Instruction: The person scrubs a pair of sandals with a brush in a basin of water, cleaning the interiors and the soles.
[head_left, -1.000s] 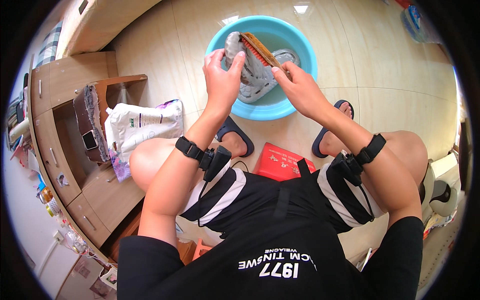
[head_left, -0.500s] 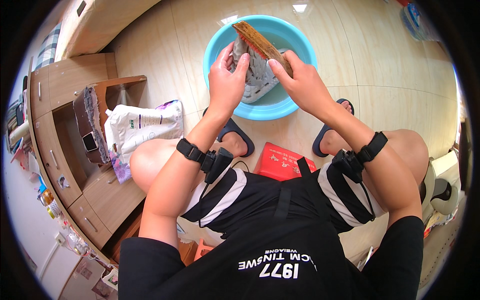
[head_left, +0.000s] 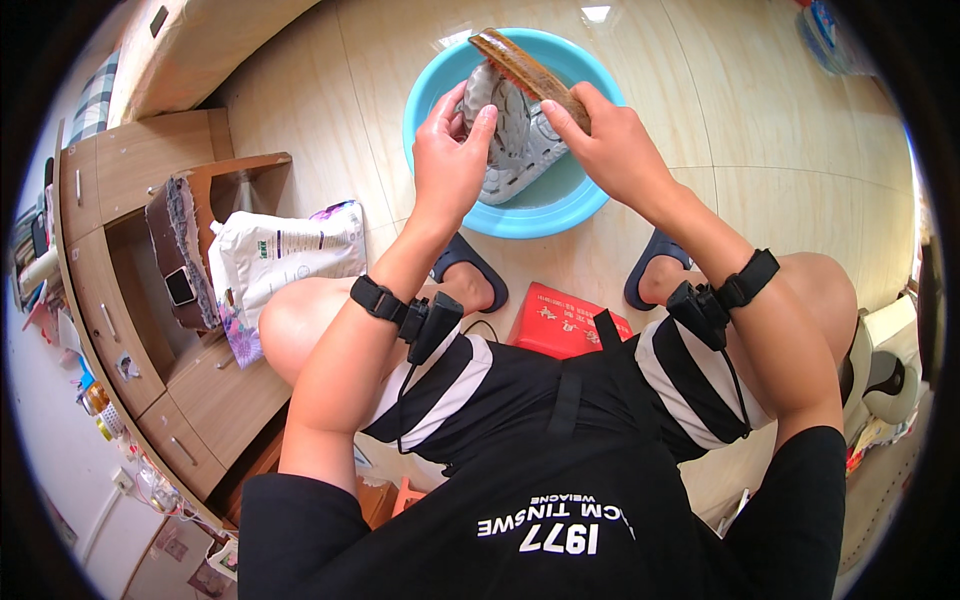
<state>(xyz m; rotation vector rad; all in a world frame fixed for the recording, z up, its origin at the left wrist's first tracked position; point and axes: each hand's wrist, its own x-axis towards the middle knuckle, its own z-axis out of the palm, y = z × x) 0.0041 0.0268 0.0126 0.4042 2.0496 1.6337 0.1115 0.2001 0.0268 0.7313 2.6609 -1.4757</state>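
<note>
Over a light blue basin (head_left: 545, 226) of cloudy water, my left hand (head_left: 450, 155) is closed round the side of a wet grey shoe (head_left: 513, 135) with small holes along its edge. My right hand (head_left: 617, 145) grips one end of a wooden scrubbing brush (head_left: 528, 70), thumb along the handle. The brush slants up to the left across the top of the shoe, its reddish bristles turned down against it. Part of the shoe is hidden by the brush and my left fingers.
The basin stands on the tiled floor beyond my slippered feet. A red box (head_left: 560, 320) lies between my legs. To the left are a white plastic bag (head_left: 290, 245) and a wooden cabinet (head_left: 150, 270) with drawers. Black straps with small devices sit on both forearms.
The brush has shifted slightly to the right along the shoe, with my right hand moving along. The basin sits a little farther left in view. Both hands keep their grips.
</note>
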